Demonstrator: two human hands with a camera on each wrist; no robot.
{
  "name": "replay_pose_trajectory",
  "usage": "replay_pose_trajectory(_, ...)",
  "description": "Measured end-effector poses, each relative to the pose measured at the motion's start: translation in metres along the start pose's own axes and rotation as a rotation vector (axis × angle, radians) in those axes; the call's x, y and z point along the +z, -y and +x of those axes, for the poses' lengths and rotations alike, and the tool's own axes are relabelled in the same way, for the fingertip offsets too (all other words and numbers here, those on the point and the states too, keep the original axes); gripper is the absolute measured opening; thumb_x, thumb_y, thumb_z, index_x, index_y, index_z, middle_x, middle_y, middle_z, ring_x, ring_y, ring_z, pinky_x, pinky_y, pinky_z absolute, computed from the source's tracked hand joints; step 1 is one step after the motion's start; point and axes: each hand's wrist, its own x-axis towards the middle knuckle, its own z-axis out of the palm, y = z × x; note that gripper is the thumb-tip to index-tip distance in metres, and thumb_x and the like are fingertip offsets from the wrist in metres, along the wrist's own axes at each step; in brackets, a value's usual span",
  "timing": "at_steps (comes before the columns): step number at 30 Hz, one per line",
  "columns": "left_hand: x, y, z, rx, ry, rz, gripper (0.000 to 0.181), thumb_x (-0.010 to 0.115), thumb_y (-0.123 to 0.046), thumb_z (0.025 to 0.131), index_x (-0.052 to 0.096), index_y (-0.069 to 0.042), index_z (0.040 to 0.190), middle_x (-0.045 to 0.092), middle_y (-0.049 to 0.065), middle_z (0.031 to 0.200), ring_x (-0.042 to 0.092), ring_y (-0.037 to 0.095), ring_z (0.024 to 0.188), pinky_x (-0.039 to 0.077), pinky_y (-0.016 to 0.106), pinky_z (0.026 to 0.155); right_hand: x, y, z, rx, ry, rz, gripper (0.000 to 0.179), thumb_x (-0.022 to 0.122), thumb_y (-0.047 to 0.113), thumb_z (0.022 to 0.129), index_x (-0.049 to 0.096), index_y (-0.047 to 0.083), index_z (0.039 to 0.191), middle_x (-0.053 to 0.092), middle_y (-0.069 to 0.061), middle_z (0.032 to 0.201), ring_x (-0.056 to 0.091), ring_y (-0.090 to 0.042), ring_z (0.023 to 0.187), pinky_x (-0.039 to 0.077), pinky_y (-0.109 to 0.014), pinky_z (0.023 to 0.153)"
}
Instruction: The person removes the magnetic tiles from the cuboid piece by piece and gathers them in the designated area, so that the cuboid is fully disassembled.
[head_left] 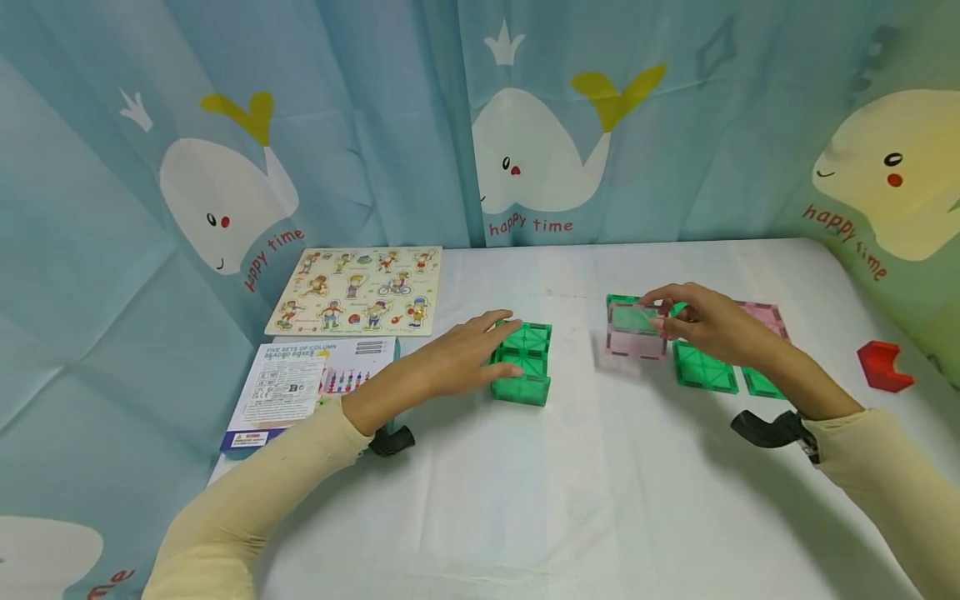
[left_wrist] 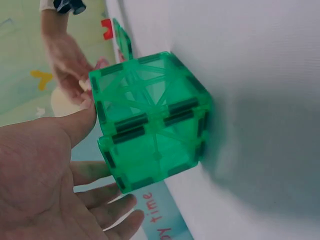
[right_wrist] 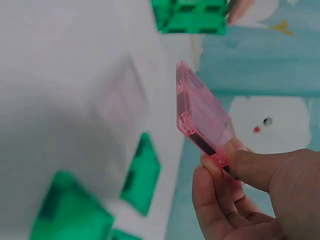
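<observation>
My left hand [head_left: 461, 357] rests beside a boxy structure of green magnetic tiles [head_left: 531, 340], its fingers extended and its thumb reaching across the near part. In the left wrist view the clear green box [left_wrist: 152, 145] shows dark magnets along its edges, with the thumb against its upper edge. Off to the right, my right hand [head_left: 712, 321] pinches a translucent pink square magnetic tile [right_wrist: 205, 107] at one corner between thumb and fingers. That tile is held up off the cloth, and its shadow falls below. Green tiles [head_left: 705, 368] lie flat near the right hand.
Another pink tile [head_left: 767, 317] lies behind the right wrist, and a red notched block [head_left: 883, 367] sits at the far right. On the left are a wooden picture board [head_left: 352, 292] and a printed box [head_left: 288, 392]. A whale-print curtain [head_left: 397, 125] closes off the back.
</observation>
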Motion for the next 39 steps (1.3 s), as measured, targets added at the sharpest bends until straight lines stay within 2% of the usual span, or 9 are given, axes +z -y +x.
replay_pose_trajectory(3,-0.001,0.002,-0.001,-0.005,0.013,0.01,0.074,0.054,-0.052,0.109,0.027,-0.019,0.169,0.022,0.005,0.175,0.029,0.027,0.159,0.027,0.051,0.128,0.004,-0.015,-0.007,-0.018,0.005,0.011,0.033,0.066,0.003,0.104,0.064,0.0,0.136,0.059,-0.015,0.109,0.062,-0.019,0.066,0.047,-0.025,0.061)
replay_pose_trajectory(10,-0.005,0.004,-0.004,-0.02,0.029,0.017,0.072,0.052,-0.052,0.11,0.027,-0.02,0.169,0.023,0.005,0.175,0.032,0.028,0.158,0.029,0.052,0.127,0.019,-0.035,-0.014,-0.029,0.032,0.027,0.035,0.065,-0.004,0.102,0.065,0.003,0.136,0.057,-0.022,0.122,0.066,-0.019,0.074,0.054,-0.026,0.066)
replay_pose_trajectory(15,-0.006,0.004,-0.005,-0.022,0.035,0.017,0.072,0.051,-0.05,0.11,0.026,-0.018,0.17,0.022,0.006,0.175,0.032,0.028,0.158,0.03,0.051,0.127,0.026,-0.039,-0.01,-0.008,0.02,-0.05,0.034,0.068,0.004,0.103,0.066,0.007,0.137,0.059,-0.022,0.123,0.068,-0.024,0.091,0.052,-0.028,0.071)
replay_pose_trajectory(18,-0.006,0.005,-0.006,-0.023,0.035,0.014,0.072,0.051,-0.05,0.11,0.026,-0.018,0.17,0.022,0.007,0.175,0.032,0.029,0.158,0.03,0.051,0.127,0.027,-0.041,-0.008,-0.009,0.021,-0.099,0.031,0.07,0.009,0.103,0.068,0.007,0.134,0.061,-0.016,0.114,0.061,-0.025,0.1,0.05,-0.03,0.076)
replay_pose_trajectory(23,-0.005,0.005,-0.007,-0.027,0.033,0.019,0.073,0.051,-0.051,0.11,0.025,-0.018,0.17,0.022,0.007,0.175,0.032,0.029,0.158,0.031,0.051,0.127,0.028,-0.044,-0.006,-0.03,0.041,-0.118,0.028,0.071,0.008,0.102,0.07,0.004,0.13,0.057,-0.005,0.097,0.048,-0.023,0.094,0.043,-0.031,0.077)
replay_pose_trajectory(28,-0.005,0.006,-0.008,-0.031,0.03,0.024,0.073,0.052,-0.051,0.11,0.026,-0.018,0.17,0.023,0.007,0.175,0.033,0.028,0.158,0.032,0.048,0.126,0.029,-0.045,-0.004,-0.046,0.042,-0.14,0.029,0.071,0.009,0.102,0.07,0.007,0.131,0.057,-0.004,0.099,0.048,-0.021,0.093,0.043,-0.032,0.076)
replay_pose_trajectory(35,-0.007,0.006,-0.01,-0.038,0.041,0.018,0.074,0.054,-0.05,0.109,0.026,-0.018,0.17,0.022,0.007,0.175,0.032,0.028,0.158,0.032,0.048,0.126,0.036,-0.047,-0.003,-0.158,0.032,-0.172,0.031,0.073,-0.001,0.098,0.073,0.003,0.128,0.065,-0.005,0.102,0.049,-0.015,0.087,0.044,-0.028,0.067)
replay_pose_trajectory(39,-0.008,0.007,-0.01,-0.039,0.049,0.011,0.073,0.052,-0.051,0.11,0.026,-0.018,0.169,0.02,0.005,0.176,0.031,0.028,0.159,0.031,0.048,0.127,0.039,-0.044,-0.004,-0.127,0.039,-0.201,0.032,0.072,0.0,0.098,0.073,0.003,0.13,0.064,-0.009,0.103,0.051,-0.016,0.087,0.045,-0.028,0.064)
